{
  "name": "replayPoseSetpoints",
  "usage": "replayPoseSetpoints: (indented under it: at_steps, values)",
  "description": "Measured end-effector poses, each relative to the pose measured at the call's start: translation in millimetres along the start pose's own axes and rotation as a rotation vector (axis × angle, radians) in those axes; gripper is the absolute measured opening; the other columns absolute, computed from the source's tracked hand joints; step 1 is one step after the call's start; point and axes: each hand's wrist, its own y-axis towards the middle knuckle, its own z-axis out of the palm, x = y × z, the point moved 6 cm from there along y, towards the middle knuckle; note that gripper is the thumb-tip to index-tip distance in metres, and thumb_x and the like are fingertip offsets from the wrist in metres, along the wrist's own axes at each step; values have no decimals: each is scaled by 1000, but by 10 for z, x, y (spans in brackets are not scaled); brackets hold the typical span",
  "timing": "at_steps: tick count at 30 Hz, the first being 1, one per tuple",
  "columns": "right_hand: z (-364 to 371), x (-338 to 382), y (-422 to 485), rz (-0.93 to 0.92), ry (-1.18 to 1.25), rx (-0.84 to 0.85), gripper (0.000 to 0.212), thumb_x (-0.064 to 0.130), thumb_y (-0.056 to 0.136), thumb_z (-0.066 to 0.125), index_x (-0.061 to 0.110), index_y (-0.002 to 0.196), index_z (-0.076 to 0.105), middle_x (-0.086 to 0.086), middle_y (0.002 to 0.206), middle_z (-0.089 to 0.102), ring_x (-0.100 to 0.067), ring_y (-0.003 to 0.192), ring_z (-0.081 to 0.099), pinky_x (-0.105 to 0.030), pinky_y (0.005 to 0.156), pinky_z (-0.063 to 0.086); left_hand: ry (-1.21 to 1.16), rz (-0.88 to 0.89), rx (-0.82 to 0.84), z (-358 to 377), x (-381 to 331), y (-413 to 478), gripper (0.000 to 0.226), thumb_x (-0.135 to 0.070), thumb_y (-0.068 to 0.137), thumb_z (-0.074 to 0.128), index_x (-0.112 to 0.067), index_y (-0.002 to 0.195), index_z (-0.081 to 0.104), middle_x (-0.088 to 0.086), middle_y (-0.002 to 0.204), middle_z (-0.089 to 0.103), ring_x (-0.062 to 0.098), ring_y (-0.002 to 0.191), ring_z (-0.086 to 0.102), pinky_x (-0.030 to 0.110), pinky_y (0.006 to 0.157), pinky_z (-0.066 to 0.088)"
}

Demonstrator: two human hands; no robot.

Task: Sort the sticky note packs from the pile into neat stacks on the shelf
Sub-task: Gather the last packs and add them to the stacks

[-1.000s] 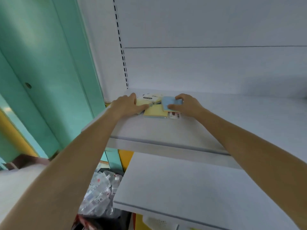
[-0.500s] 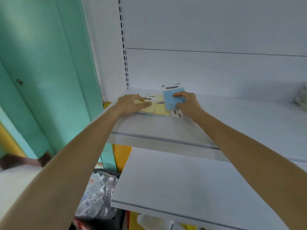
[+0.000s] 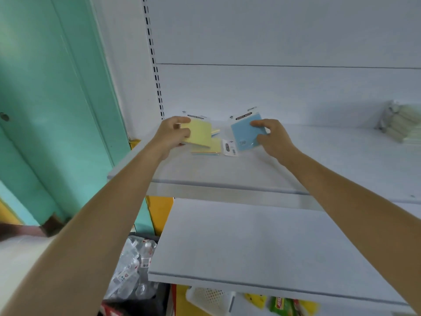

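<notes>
My left hand [image 3: 173,133] grips a yellow sticky note pack [image 3: 200,133] and holds it tilted just above the white upper shelf [image 3: 319,165]. Under it lies a small pile of packs [image 3: 215,148], yellow on top with blue edges showing. My right hand [image 3: 271,136] pinches a blue sticky note pack [image 3: 247,132] by its right side, lifted and tilted, label end up. The two held packs are apart, with the pile between and below them.
A stack of pale wrapped packs [image 3: 401,123] sits at the shelf's far right. A second white shelf [image 3: 262,247] juts out lower and nearer. Bagged plastic bottles [image 3: 134,267] lie on the floor at left beside a teal wall [image 3: 57,110].
Both hands have risen off the pile, each with a pack. The blue pack moved right and up, the yellow pack lifted at the left. The view shifted right.
</notes>
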Motion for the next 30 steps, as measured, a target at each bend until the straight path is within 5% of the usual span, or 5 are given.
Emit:
replayPoseSetpoints:
  at_steps: [5, 11, 14, 23, 30]
  values:
    - [-576, -238, -128, 25, 22, -101, 46, -7, 81, 44, 11, 122, 56, -11, 135, 44, -28, 115, 52, -30, 91, 44, 31, 212, 16, 544, -272, -90, 46, 0, 81, 58, -16, 123, 53, -6, 99, 47, -1, 81, 53, 5, 55, 45]
    - [-1512, -667, -353, 69, -28, -181, 48, -7, 81, 44, 10, 124, 55, -14, 136, 43, -20, 102, 48, -31, 93, 42, 50, 270, 94, 1536, -546, -240, 46, -1, 81, 57, -17, 124, 53, 4, 117, 49, 24, 107, 54, 23, 66, 43]
    - [-2096, -962, -478, 99, -63, -214, 49, -7, 80, 44, 12, 124, 56, -12, 135, 45, -17, 96, 46, -26, 83, 40, 6, 292, 149, 2139, -745, -414, 47, 1, 81, 57, -15, 125, 53, 4, 116, 49, 23, 119, 51, 26, 76, 42]
    - [-3849, -1861, -957, 199, -132, -326, 52, -8, 79, 44, 12, 125, 55, -14, 133, 48, -16, 95, 46, -5, 57, 37, -79, 320, 305, 4146, -1386, -1038, 48, 5, 80, 57, -11, 125, 53, 5, 109, 47, 16, 101, 50, 39, 92, 49]
    - [-4735, -2375, -1075, 276, -73, -426, 51, -8, 81, 41, 13, 127, 52, -10, 132, 45, -26, 107, 55, -28, 76, 43, -62, 348, 454, 5285, -1749, -1281, 48, 5, 81, 56, -10, 126, 53, 2, 110, 49, 32, 118, 53, 41, 103, 45]
